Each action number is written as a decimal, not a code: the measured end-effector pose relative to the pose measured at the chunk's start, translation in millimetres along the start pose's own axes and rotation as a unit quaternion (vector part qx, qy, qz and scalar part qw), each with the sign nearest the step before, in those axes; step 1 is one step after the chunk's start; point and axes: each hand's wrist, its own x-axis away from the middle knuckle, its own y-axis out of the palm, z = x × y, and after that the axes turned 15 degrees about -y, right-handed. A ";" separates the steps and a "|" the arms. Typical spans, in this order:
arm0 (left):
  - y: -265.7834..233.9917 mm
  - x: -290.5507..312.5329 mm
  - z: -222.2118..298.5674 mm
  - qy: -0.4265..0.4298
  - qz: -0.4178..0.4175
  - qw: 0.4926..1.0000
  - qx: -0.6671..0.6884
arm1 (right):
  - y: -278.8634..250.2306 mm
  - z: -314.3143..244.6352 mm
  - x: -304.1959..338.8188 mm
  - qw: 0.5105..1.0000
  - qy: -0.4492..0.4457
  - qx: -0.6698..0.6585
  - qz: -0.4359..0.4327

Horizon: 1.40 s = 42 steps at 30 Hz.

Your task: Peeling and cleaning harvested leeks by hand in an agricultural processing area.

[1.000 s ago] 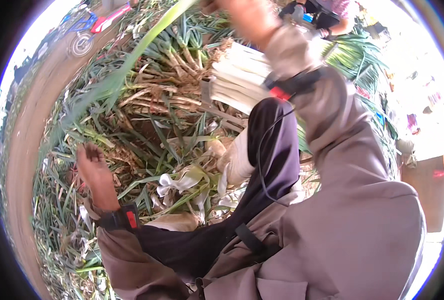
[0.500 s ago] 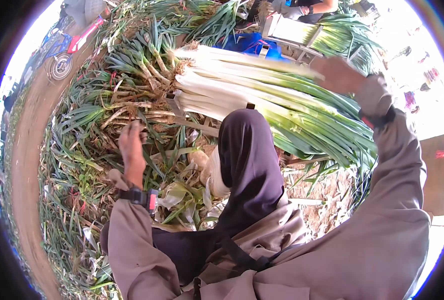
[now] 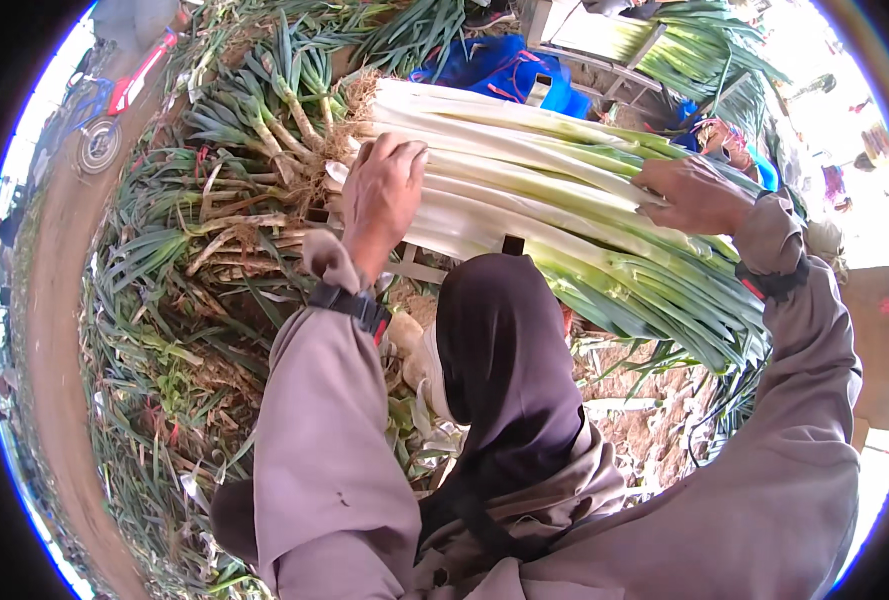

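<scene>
A pile of peeled leeks (image 3: 524,185) lies across a low metal frame (image 3: 513,246) just beyond the person's raised knee (image 3: 504,320), white ends to the left and green leaves to the right. The left hand (image 3: 380,192) is over the white ends with its fingers bent; whether it grips a stalk, I cannot tell. The right hand (image 3: 702,196) rests at the greener part, fingers curled (whether they pinch a leaf is also unclear). Unpeeled leeks (image 3: 279,125) with dirty roots lie left of the pile, and a blue bag (image 3: 494,72) sits behind it.
</scene>
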 end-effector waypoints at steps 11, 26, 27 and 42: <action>32.5 -17.1 -12.6 0.026 -0.004 0.997 -0.079 | 9.0 20.1 -19.8 0.995 -0.030 0.057 -0.076; 30.4 -13.0 -9.7 0.021 0.004 0.997 -0.078 | 13.9 10.7 -62.5 0.990 -0.057 0.104 -0.075; 29.3 -12.0 -11.2 0.019 -0.002 0.997 -0.077 | 14.7 10.5 -63.1 0.989 -0.070 0.109 -0.074; 33.8 -14.1 -8.9 -0.018 -0.009 0.994 -0.105 | 35.3 -16.7 -19.9 0.998 0.034 0.000 0.061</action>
